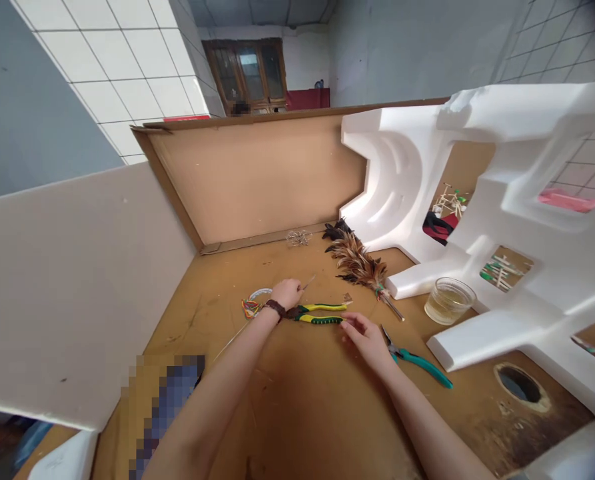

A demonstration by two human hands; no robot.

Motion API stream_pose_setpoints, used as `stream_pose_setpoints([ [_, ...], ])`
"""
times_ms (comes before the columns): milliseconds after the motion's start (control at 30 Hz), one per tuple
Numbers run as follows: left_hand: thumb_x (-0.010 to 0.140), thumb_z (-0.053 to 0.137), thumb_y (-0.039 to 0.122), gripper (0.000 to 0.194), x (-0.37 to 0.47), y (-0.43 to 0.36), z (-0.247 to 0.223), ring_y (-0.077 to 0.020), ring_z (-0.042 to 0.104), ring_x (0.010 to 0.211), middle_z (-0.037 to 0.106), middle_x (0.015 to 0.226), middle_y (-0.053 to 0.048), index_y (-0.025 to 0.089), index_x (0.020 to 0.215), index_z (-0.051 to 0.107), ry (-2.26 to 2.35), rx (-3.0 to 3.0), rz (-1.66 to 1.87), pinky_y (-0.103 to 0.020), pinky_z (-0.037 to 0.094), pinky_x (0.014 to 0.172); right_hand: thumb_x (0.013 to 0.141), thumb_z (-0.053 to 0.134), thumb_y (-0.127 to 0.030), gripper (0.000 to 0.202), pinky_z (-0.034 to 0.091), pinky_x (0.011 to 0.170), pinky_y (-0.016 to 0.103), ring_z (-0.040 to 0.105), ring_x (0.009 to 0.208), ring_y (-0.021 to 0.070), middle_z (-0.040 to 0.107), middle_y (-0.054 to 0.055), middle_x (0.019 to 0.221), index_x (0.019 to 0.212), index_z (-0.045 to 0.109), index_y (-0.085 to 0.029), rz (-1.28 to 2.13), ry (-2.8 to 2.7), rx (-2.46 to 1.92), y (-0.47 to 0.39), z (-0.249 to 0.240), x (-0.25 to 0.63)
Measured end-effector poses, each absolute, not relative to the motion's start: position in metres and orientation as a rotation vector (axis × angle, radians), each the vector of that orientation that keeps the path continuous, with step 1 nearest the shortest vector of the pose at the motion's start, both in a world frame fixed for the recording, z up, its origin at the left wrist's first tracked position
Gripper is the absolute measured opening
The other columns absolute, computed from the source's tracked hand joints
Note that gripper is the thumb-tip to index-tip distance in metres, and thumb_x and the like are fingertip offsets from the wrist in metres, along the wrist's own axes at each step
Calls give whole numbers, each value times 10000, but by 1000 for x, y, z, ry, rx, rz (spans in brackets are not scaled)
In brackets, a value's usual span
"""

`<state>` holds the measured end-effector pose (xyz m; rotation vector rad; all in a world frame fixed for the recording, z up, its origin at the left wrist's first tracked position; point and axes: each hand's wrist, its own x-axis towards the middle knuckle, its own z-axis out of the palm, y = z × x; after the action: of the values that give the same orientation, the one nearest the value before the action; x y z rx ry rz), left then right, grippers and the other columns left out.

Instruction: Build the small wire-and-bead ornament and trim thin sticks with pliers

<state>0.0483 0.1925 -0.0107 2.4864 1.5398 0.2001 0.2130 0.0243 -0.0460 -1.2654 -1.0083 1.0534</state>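
Note:
My left hand, with a brown band at the wrist, is closed on a thin pointed sliver whose kind I cannot make out. Beside it lie pliers with yellow and green handles, their handles spread and their head partly hidden by my left wrist. At the end of the lower handle, the fingertips of my right hand are pinched together; whatever is between them is too small to name. Right of that hand rest teal-handled pliers. A coil of white and coloured wire sits just behind my left wrist.
A feather duster lies toward the back right, near a tangle of thin wire. A glass of pale liquid stands among the white foam blocks. The tabletop has a round hole. Cardboard walls the back.

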Motion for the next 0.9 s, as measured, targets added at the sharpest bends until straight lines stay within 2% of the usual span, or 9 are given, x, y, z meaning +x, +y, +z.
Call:
stream_pose_setpoints([
  [167, 786, 486, 181, 177, 61, 219, -22, -236, 591, 888, 637, 885, -158, 107, 780, 647, 1658, 2555, -81, -330, 438, 757, 713, 569, -405, 302, 473, 589, 275, 539, 612, 138, 586, 20, 753, 912, 583, -177, 1047, -1064, -1279, 23, -49, 212],
  [367, 840, 479, 311, 310, 64, 226, -32, -175, 548, 924, 536, 1089, -79, 137, 1095, 500, 1650, 2613, -273, -388, 468, 788, 736, 542, -392, 278, 471, 596, 277, 547, 632, 150, 600, 31, 775, 909, 589, -180, 1024, -1106, -1282, 23, -51, 210],
  [567, 765, 540, 267, 186, 64, 226, -24, -233, 592, 901, 640, 922, -143, 138, 848, 644, 1619, 2635, -230, -304, 443, 742, 730, 546, -405, 285, 470, 597, 282, 558, 635, 160, 605, 30, 736, 894, 600, -178, 1023, -1106, -1293, 22, -49, 211],
  [800, 778, 442, 219, 209, 28, 220, -1, -181, 588, 825, 653, 905, -92, 182, 876, 623, 1649, 2632, -59, -243, 399, 655, 713, 548, -451, 336, 455, 562, 273, 543, 573, 142, 602, 41, 726, 866, 601, -157, 1021, -1047, -1270, 21, -39, 209],
  [900, 778, 445, 266, 210, 0, 216, 10, -162, 579, 774, 654, 869, -83, 174, 844, 622, 1690, 2597, -58, -225, 377, 614, 698, 561, -465, 352, 452, 552, 272, 539, 565, 142, 603, 45, 709, 851, 604, -151, 1015, -1038, -1265, 20, -35, 208],
])
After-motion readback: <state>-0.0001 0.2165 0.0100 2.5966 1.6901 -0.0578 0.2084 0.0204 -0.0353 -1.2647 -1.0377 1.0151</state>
